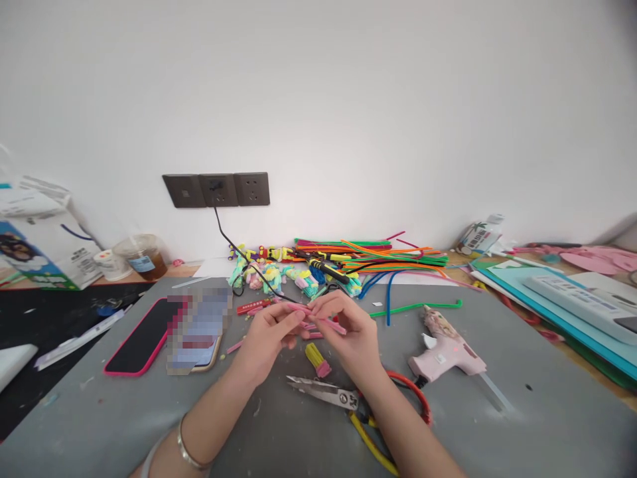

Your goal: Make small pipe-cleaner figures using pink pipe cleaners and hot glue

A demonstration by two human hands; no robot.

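Pink pipe cleaner pieces (335,325) are pinched between both hands above the middle of the grey mat. My left hand (271,332) grips them from the left with thumb and fingers together. From the right, my right hand (348,325) closes its fingers on the same pink pieces, its fingertips near those of the left. Just below the hands lies a small yellow and pink bundle (317,360). Scissors (343,397) with red and yellow handles rest under the right forearm, their blades pointing left. More pink pieces lie behind the hands, partly hidden.
A pink glue gun (445,352) lies on the mat (522,425) at right. Two phones (144,338) are at left. Colourful pipe cleaners (368,255) and pastel bundles (271,275) lie along the back, with a black cable running to a wall socket (215,189). A drink cup (144,259) stands back left.
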